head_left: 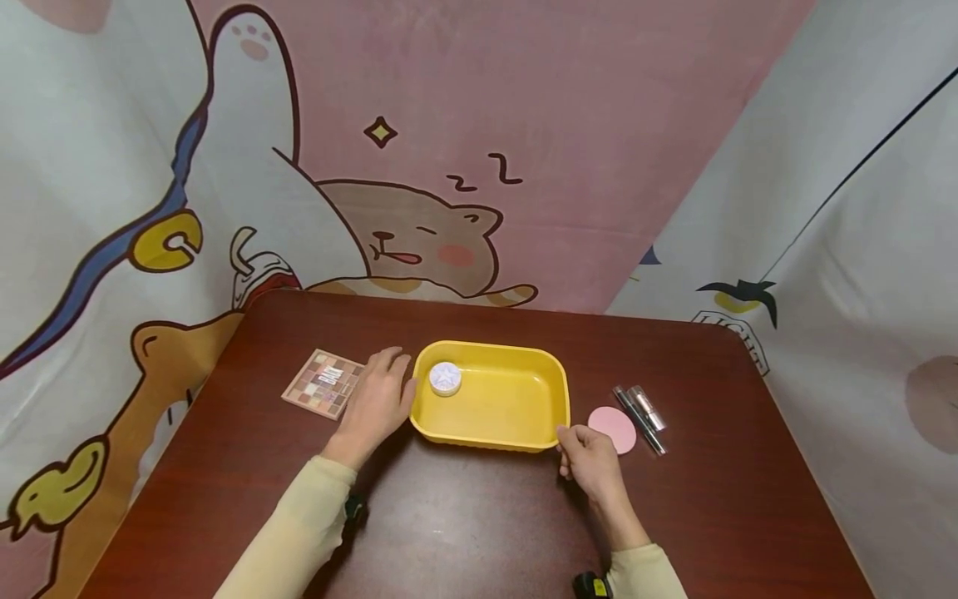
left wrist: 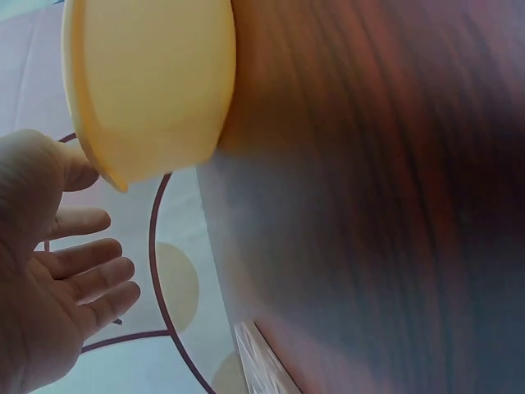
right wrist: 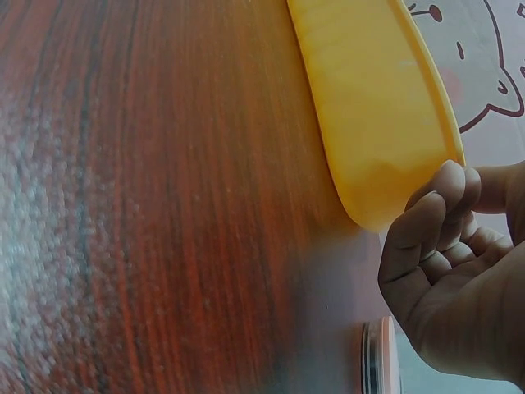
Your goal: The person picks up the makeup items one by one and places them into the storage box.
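A yellow rectangular tray (head_left: 509, 408) rests on the table, with a small round white case (head_left: 445, 378) inside near its left end. My left hand (head_left: 377, 399) is at the tray's left side, its thumb against the rim and its other fingers extended, as the left wrist view (left wrist: 78, 271) also shows. At the near right corner, my right hand (head_left: 591, 462) pinches the rim between thumb and curled fingers. The right wrist view shows these fingers (right wrist: 422, 230) at the tray's corner. Beside the left hand lies a makeup palette (head_left: 322, 384), partly covered by it.
Right of the tray lies a pink round compact (head_left: 612, 429), close to the right hand. Slim dark tubes (head_left: 639, 420) and a short silvery, clear-ended tube (head_left: 647, 408) lie beyond it. A cartoon-printed cloth (head_left: 569, 166) hangs behind the brown table (head_left: 449, 532).
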Demonstrator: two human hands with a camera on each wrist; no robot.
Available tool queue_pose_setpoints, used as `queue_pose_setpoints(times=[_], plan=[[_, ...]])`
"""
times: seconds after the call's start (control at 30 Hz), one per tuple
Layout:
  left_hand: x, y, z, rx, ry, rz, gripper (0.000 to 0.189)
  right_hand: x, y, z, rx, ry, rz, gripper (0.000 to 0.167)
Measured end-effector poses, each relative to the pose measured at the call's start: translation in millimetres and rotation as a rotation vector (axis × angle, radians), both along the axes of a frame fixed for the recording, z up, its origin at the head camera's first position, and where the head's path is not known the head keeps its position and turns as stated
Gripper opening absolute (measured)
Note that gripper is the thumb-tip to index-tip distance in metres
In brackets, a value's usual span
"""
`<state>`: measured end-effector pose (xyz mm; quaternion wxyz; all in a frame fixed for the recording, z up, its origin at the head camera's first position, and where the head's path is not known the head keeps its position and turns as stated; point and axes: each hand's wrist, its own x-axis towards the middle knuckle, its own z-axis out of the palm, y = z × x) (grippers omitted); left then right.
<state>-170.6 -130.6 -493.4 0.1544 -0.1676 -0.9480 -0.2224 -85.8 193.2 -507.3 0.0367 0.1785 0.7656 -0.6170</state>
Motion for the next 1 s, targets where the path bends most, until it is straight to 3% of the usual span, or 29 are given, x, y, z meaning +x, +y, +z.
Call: queue_pose_setpoints(times=[0.37, 0.67, 0.83, 1.0], plan=[[-1.4, -25.3, -4.1, -0.028, 0.036, 0.04, 0.039, -0.7, 1.0, 1.3, -0.022, -0.019, -0.006, 0.035], [-0.7, -44.0, -14.2, -0.031, 0.002, 0.089, 0.04, -0.7, 1.3, 1.4, -0.024, -0.017, 0.0, 0.035], [-0.9, -53.3, -18.6, -0.011, 0.04, 0.094, 0.031, -0.3, 0.1, 1.4, -0.024, -0.007, 0.0, 0.035], [-0.2, -62.2, -22.8, -0.002, 0.022, 0.129, 0.027, -0.4, -1.0, 0.3, -0.018, -0.004, -0.003, 0.034]])
